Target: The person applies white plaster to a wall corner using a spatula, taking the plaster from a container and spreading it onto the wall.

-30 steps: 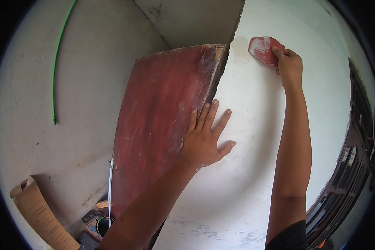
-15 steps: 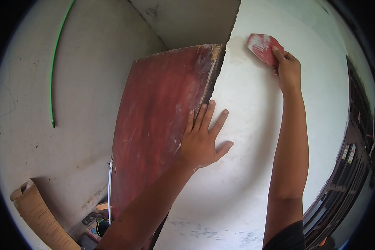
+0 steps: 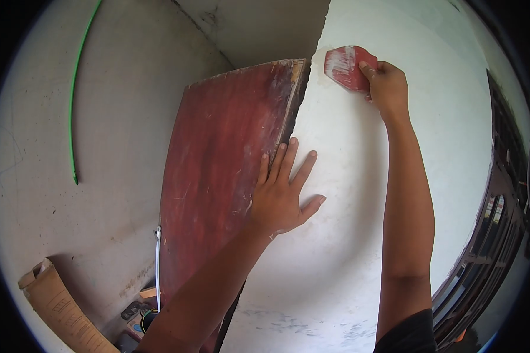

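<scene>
My right hand (image 3: 388, 88) grips a flat red scraper (image 3: 350, 67) smeared with white paste, held against the upper part of the white wall (image 3: 341, 176). A damp-looking beige patch shows at the scraper's left edge. Lower down, my left hand (image 3: 282, 197) lies with fingers spread where the wall's edge meets a reddish-brown wooden panel (image 3: 218, 170). Nothing is held in it. White specks mark the left wrist.
A green strip (image 3: 73, 100) hangs on the grey wall at left. At lower left stand a brown cardboard piece (image 3: 62, 306) and a white tube (image 3: 158, 265), beside small items. Dark window grilles (image 3: 483, 253) line the right side.
My right hand has moved left with the scraper, which now overlaps more of the beige patch. My left hand stays spread in about the same place; the view has shifted slightly.
</scene>
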Action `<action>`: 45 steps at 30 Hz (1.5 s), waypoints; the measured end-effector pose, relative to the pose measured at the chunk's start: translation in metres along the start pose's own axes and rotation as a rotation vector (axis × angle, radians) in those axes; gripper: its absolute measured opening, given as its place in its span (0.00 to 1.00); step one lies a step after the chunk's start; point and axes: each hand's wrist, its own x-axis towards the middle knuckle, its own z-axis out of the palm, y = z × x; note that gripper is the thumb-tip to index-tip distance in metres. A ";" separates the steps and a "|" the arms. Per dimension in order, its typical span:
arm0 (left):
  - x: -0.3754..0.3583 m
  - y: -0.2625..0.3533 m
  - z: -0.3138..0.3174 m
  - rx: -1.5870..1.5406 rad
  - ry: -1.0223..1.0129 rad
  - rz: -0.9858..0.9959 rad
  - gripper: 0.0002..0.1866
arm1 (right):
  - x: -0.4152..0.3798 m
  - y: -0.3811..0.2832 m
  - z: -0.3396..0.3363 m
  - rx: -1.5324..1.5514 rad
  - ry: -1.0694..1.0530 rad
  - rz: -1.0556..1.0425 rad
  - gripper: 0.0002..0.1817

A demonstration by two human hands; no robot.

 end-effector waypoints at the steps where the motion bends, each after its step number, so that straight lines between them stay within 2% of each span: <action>1: 0.000 0.001 0.000 -0.003 -0.002 0.002 0.44 | 0.001 0.005 -0.005 -0.002 0.002 0.002 0.19; 4: 0.001 0.002 -0.001 -0.019 0.024 -0.012 0.43 | 0.005 0.022 -0.025 -0.013 0.101 0.068 0.18; 6: 0.001 0.002 -0.001 -0.005 0.025 -0.009 0.43 | 0.003 0.025 -0.029 0.309 0.098 0.088 0.18; 8: 0.000 0.001 0.000 -0.006 0.010 -0.007 0.44 | -0.001 0.021 -0.019 0.393 0.059 0.075 0.18; 10: 0.001 0.001 0.000 -0.006 -0.006 -0.003 0.45 | -0.008 0.011 -0.004 0.283 -0.042 0.000 0.19; 11: 0.001 0.001 -0.001 -0.002 -0.009 -0.003 0.45 | -0.014 0.004 -0.001 0.073 -0.009 0.053 0.19; 12: 0.001 0.001 -0.001 0.001 -0.012 -0.003 0.45 | -0.012 0.011 -0.003 0.075 -0.008 0.055 0.19; 14: 0.001 0.001 -0.002 -0.001 -0.015 -0.005 0.45 | -0.003 0.029 -0.012 -0.112 0.135 0.005 0.19; 15: 0.001 0.002 -0.002 -0.003 -0.017 -0.011 0.45 | -0.008 0.025 -0.022 -0.022 0.113 0.094 0.19; 16: 0.000 0.002 -0.002 -0.003 -0.017 -0.015 0.45 | -0.011 0.026 -0.024 -0.023 0.109 0.093 0.19; 19: 0.001 0.002 -0.001 0.008 -0.015 -0.008 0.44 | -0.014 0.027 -0.023 0.281 0.048 0.108 0.18; 24: 0.001 0.002 -0.001 -0.015 -0.011 -0.029 0.44 | -0.022 0.020 -0.009 0.067 0.037 0.106 0.19; 26: 0.001 0.003 -0.001 -0.015 -0.017 -0.034 0.44 | -0.018 0.033 -0.020 -0.014 0.158 0.092 0.20; 27: 0.000 0.003 -0.001 -0.017 -0.029 -0.042 0.44 | -0.030 0.023 -0.032 0.032 0.093 0.184 0.21; 28: 0.001 0.003 -0.001 -0.018 -0.028 -0.041 0.44 | -0.035 0.029 -0.035 0.031 0.094 0.182 0.21; 30: 0.001 0.004 -0.003 0.031 -0.071 -0.051 0.45 | -0.049 0.051 -0.035 0.484 0.147 0.164 0.21; 32: 0.001 0.005 -0.002 0.037 -0.081 -0.060 0.45 | -0.088 0.061 -0.038 0.758 0.138 0.194 0.21; 34: -0.004 0.008 -0.005 0.049 -0.094 -0.072 0.46 | -0.150 0.050 -0.043 0.870 0.102 0.252 0.20; 37: -0.035 0.013 -0.019 0.111 -0.159 -0.080 0.47 | -0.264 0.063 -0.046 1.020 0.031 0.464 0.21; 39: -0.100 0.027 -0.043 0.064 -0.267 -0.109 0.47 | -0.351 0.069 -0.049 1.131 -0.068 0.624 0.20; 40: -0.141 0.036 -0.059 0.047 -0.328 -0.199 0.47 | -0.393 0.074 -0.053 1.195 -0.185 0.690 0.17; 42: -0.234 0.055 -0.091 -0.012 -0.440 -0.407 0.46 | -0.483 0.098 -0.058 1.280 -0.343 0.961 0.21; 43: -0.284 0.065 -0.103 -0.013 -0.477 -0.521 0.50 | -0.519 0.102 -0.059 1.280 -0.416 1.097 0.21; 45: -0.377 0.088 -0.131 -0.031 -0.499 -0.673 0.47 | -0.588 0.108 -0.056 1.200 -0.616 1.330 0.20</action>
